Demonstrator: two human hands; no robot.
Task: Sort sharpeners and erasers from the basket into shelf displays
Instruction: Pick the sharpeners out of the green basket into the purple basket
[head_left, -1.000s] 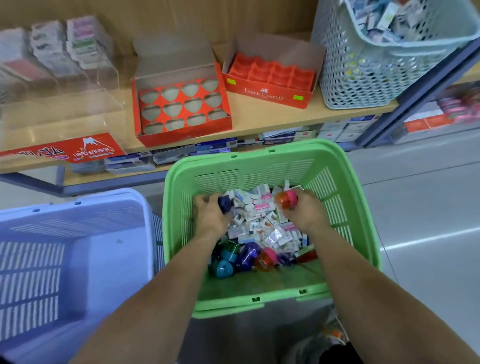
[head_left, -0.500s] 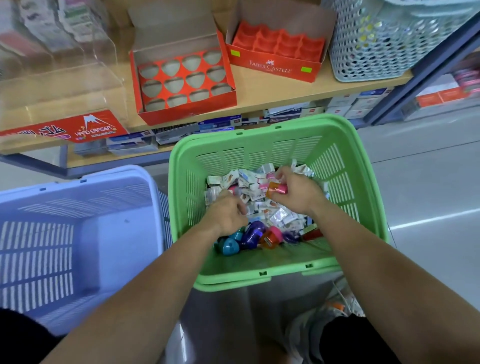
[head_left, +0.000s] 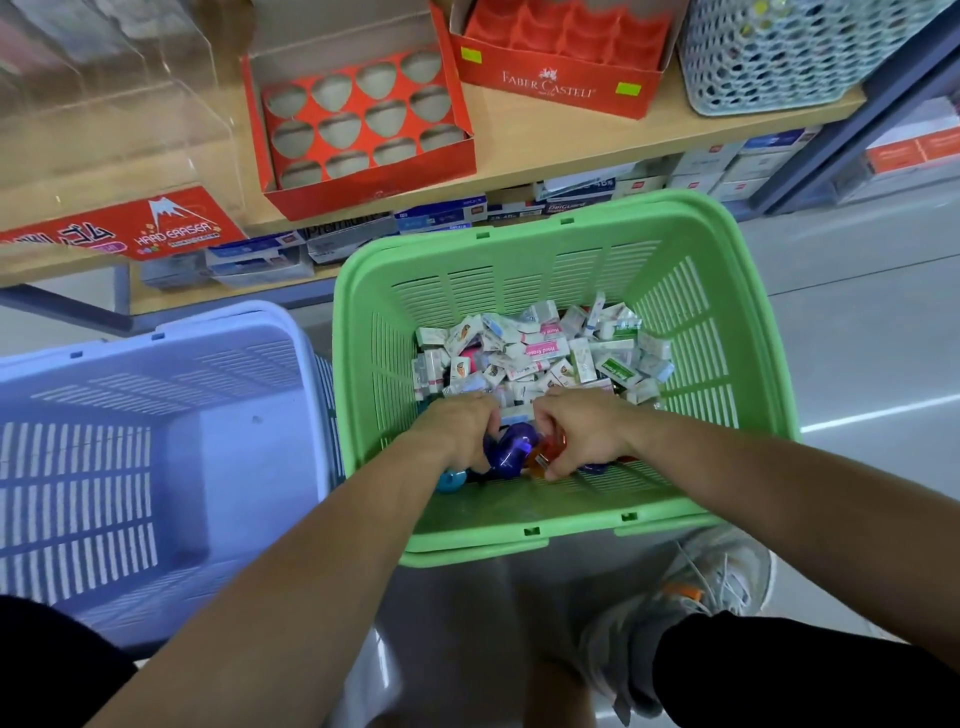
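Note:
The green basket (head_left: 727, 322) stands on the floor below the shelf. Wrapped erasers (head_left: 540, 348) fill its far half and coloured sharpeners lie along its near wall. Both my hands reach down among the sharpeners. My left hand (head_left: 460, 426) curls its fingers round a dark blue sharpener beside a purple sharpener (head_left: 514, 447). My right hand (head_left: 584, 431) grips an orange sharpener (head_left: 543, 454). A teal sharpener (head_left: 449, 480) shows under my left wrist. On the shelf are a red tray with empty cut-outs (head_left: 363, 119), a red Faber-Castell box (head_left: 561, 78) and a clear eraser case (head_left: 119, 104).
A pale blue basket (head_left: 291, 332) stands to the left of the green one. A grey-blue mesh basket (head_left: 779, 62) sits on the shelf at the right. Stationery boxes (head_left: 441, 218) line the lower shelf. My shoe (head_left: 722, 577) is just behind the green basket.
Both hands have drawn back from the eraser pile to the near wall, among the sharpeners. The orange sharpener stayed in my right hand. The view has tilted down.

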